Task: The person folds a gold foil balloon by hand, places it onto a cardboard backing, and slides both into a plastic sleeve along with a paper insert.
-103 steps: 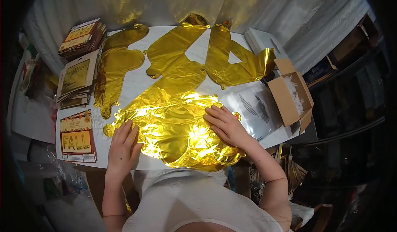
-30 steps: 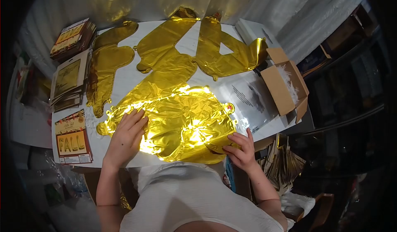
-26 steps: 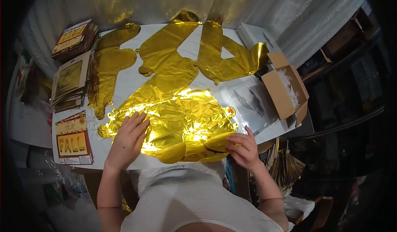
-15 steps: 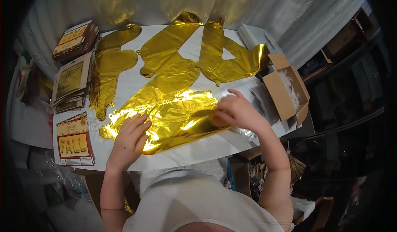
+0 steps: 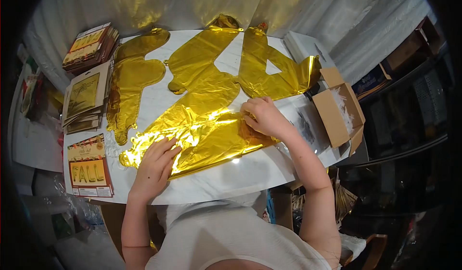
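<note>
A gold foil balloon (image 5: 211,145), deflated and creased, lies along the near part of the white table, its near edge folded or doubled. My left hand (image 5: 155,166) rests flat on its left end with the fingers stretched out. At the right end, my right hand (image 5: 266,117) has its fingers curled down onto the foil; the fingertips are partly hidden. Beyond lie more flat gold letter balloons: an F-shaped one (image 5: 130,80) at the left, a long one (image 5: 204,60) in the middle that meets the near foil, and an A-shaped one (image 5: 255,70) at the right.
Packs marked FALL (image 5: 89,169) lie at the table's left front, with card packs (image 5: 86,96) and a stack of packages (image 5: 91,46) behind. An open cardboard box (image 5: 332,116) with white stuffing stands at the right, beside clear plastic (image 5: 303,125). A pale curtain (image 5: 192,5) hangs behind.
My right hand has moved up and slightly left along the balloon's right end. The foil there now lies flatter and smoother. My left hand stays on the left end; the whole view has shifted slightly.
</note>
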Motion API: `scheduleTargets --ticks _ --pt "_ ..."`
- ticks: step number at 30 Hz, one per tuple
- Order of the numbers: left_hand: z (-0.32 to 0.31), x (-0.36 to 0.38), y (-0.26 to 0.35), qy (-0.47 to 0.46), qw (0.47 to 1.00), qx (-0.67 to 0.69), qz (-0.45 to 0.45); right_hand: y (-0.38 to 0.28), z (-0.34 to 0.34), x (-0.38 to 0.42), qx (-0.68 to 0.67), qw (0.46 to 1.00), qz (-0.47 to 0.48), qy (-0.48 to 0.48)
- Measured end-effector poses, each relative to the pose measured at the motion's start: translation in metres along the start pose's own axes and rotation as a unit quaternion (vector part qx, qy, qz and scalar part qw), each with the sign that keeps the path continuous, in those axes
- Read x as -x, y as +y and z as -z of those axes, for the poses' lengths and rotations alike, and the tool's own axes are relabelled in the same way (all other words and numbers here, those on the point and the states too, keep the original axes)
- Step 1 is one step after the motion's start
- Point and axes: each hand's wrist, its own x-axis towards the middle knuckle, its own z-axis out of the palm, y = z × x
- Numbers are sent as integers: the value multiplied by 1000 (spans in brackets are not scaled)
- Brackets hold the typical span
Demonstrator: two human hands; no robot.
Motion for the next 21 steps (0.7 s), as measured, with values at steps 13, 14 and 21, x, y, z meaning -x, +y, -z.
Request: scheduleTargets --ticks 13,14,21 --pt "2 -3 8 -12 1000 -3 14 -42 -11 18 92 982 -1 162" --pt "2 -3 8 -10 1000 -7 13 -56 -13 26 87 975 -5 204" --pt "-1 -3 6 -1 1000 -12 -4 -112 -63 78 -31 995 19 91"
